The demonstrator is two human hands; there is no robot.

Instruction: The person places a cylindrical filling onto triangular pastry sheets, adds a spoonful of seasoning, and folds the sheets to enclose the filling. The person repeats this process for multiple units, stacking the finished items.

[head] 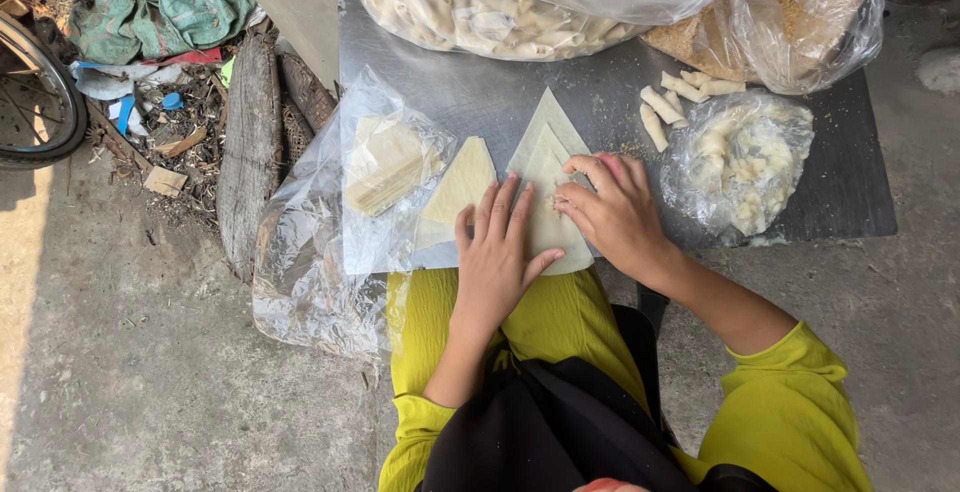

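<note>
The wrapper [548,177], a thin pale triangle, lies flat on the worktop [600,92] at its near edge. The left hand [495,252] is spread flat on the wrapper's lower part. The right hand [612,207] pinches its right edge with bent fingers. It looks light, soft and easy to tear; better to hold it at the edges. A filling bag [745,157] lies right of the wrapper.

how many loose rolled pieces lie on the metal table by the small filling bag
4 or 5 loose rolls on the metal table, just upper-left of the small filling bag: two long ones left, the rest clustered upper right. Some overlap.
</note>
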